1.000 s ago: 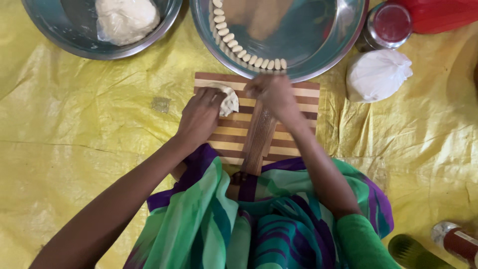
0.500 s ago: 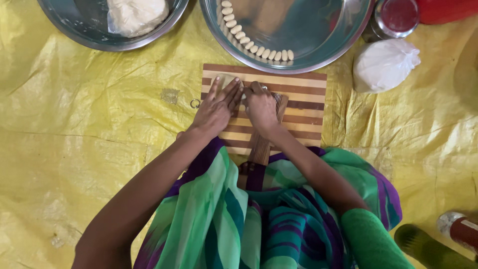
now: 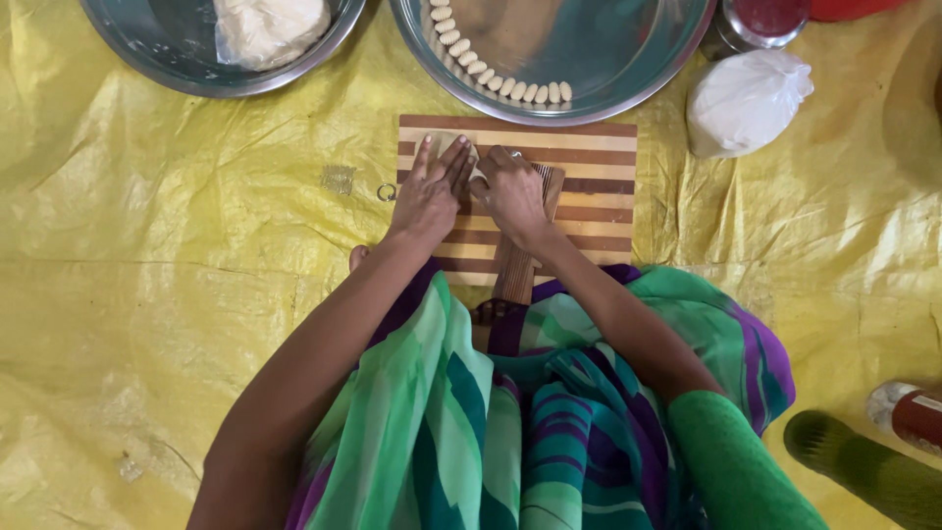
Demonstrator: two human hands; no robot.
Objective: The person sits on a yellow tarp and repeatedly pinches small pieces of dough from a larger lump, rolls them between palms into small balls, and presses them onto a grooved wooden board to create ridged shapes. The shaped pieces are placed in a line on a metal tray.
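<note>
- I am sitting on the floor over a crinkled yellow plastic sheet (image 3: 147, 255), with my green and purple striped garment (image 3: 510, 412) spread across my lap.
- The small piece of pale dough (image 3: 444, 145) lies near the far left corner of the striped wooden board (image 3: 599, 196), mostly hidden under my fingertips.
- A second ago my left hand held a white lump at the board's left side; half a second ago both hands came together, and now they have slid further up the board. I judge this to be a pressing or rolling stroke on the dough.
- My left hand (image 3: 428, 196) lies flat, fingers (image 3: 453, 165) stretched out and close together, resting on the dough, not gripping it.
- My right hand (image 3: 512, 191) is curled knuckles-up just beside the left, touching it; whether it pinches any dough I cannot tell.
- Under my right wrist a ridged wooden paddle (image 3: 515, 270) runs down the board towards my lap.
- Beyond the board stands a steel plate (image 3: 628, 69) with a curved row of small shaped dough pieces (image 3: 491, 74) along its near rim.
- Far left, a steel bowl (image 3: 157, 59) holds a big dough lump (image 3: 270, 27).
- To the right lie a white bag (image 3: 746, 103) and a red-lidded jar (image 3: 765, 20).
</note>
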